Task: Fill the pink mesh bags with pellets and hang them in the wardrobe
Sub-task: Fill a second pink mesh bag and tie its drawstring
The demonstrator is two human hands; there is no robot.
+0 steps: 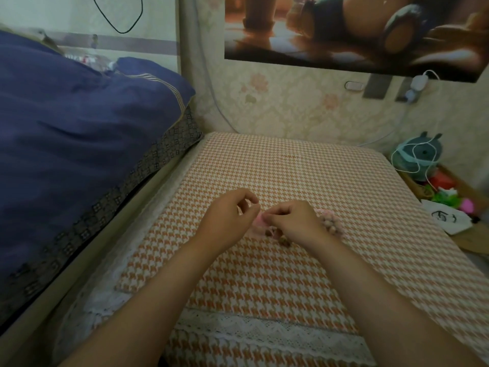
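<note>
Head view, pink mesh bag pinched between both hands.

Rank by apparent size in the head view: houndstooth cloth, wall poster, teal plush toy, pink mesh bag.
1. Houndstooth cloth
2. Wall poster, cropped by the frame
3. Teal plush toy
4. Pink mesh bag, partly hidden behind the fingers

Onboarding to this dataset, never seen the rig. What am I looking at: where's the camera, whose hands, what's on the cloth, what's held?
No machine here: a person works with bare hands. The single picture comes from a camera worn on the head, looking down. The left hand and right hand meet over an orange houndstooth cloth, both pinching a pink mesh bag between them. A cluster of pellets lies on the cloth right of the right hand. Blue bedding sits to the left.
</note>
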